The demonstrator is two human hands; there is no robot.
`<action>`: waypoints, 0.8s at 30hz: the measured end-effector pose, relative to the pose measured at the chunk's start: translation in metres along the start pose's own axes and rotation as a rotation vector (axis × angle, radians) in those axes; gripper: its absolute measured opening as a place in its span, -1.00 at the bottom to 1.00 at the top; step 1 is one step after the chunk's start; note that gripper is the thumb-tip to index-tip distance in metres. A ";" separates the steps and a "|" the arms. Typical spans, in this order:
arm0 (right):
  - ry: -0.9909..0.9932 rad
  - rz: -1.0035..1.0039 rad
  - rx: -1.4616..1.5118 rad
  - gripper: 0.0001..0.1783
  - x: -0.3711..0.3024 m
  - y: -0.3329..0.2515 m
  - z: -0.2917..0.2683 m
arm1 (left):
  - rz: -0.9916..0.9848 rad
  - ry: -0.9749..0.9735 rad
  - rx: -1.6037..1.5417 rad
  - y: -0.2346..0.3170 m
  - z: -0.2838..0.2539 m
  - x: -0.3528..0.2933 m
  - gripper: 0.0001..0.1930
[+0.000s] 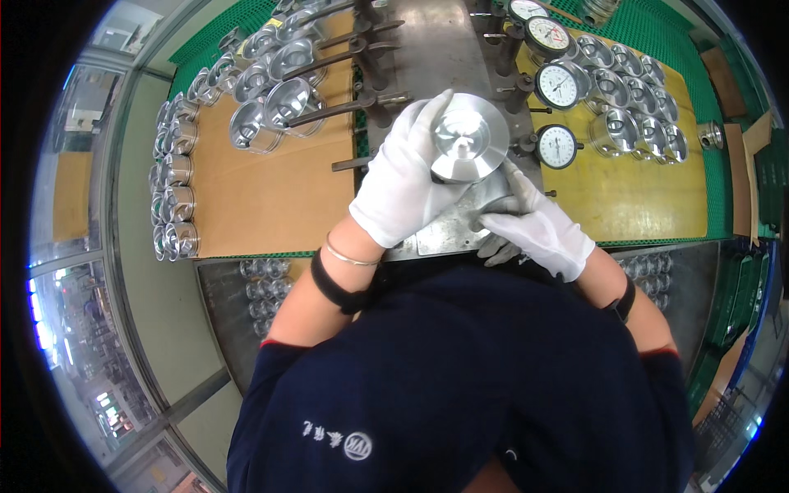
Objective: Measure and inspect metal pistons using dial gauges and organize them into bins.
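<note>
A shiny metal piston [467, 136] is raised over the steel bench plate, its round, turned crown facing up. My left hand [401, 185], in a white glove, is closed around its left side, with fingers along the far left rim and the thumb below. My right hand [538, 226], gloved with greyish fingertips, reaches the piston's lower right edge with one finger. Its other fingers are bent beneath, partly hidden. Dial gauges [556, 146] on posts stand just right of the piston.
Metal rods on posts [367, 103] jut across the left of the steel plate [440, 49]. Several pistons [292, 103] stand on brown cardboard [263, 197] at left. More pistons [614, 131] are grouped on the yellow board [633, 201] at right. Grey gloves [497, 249] lie at the near edge.
</note>
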State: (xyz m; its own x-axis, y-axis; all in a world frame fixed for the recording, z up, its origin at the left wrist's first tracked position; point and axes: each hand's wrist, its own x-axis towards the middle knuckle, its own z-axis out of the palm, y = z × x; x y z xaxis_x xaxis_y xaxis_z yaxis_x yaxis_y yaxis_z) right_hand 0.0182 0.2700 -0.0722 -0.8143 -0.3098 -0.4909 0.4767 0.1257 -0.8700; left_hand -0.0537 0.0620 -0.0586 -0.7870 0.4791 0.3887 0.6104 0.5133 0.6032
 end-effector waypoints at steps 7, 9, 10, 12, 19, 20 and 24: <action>0.002 0.038 -0.062 0.13 0.003 -0.004 0.002 | -0.017 0.031 0.003 -0.001 0.000 -0.003 0.01; 0.005 0.039 -0.072 0.13 0.001 -0.005 0.001 | -0.025 0.031 0.007 0.000 0.001 -0.003 0.00; 0.004 0.040 -0.081 0.13 0.000 -0.006 0.002 | -0.024 0.034 0.008 -0.001 0.001 -0.004 0.00; -0.002 0.081 -0.028 0.13 -0.004 -0.017 0.004 | -0.020 0.034 0.007 -0.001 0.003 -0.005 0.00; 0.023 -0.110 -0.306 0.08 -0.008 -0.017 -0.002 | -0.055 -0.047 -0.188 0.001 -0.013 0.004 -0.17; 0.042 -0.190 -0.233 0.03 -0.011 -0.027 0.001 | -0.102 -0.128 -0.360 -0.001 -0.023 0.003 -0.28; 0.126 -0.272 0.297 -0.18 -0.035 -0.057 -0.008 | -0.039 -0.373 -0.664 0.026 -0.042 -0.001 -0.48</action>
State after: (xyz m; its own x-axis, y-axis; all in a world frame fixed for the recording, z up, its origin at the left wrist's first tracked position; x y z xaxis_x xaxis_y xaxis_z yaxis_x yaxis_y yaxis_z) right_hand 0.0165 0.2815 -0.0061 -0.9490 -0.1741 -0.2629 0.2985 -0.2281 -0.9267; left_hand -0.0406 0.0451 -0.0137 -0.6527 0.7386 0.1685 0.3079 0.0555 0.9498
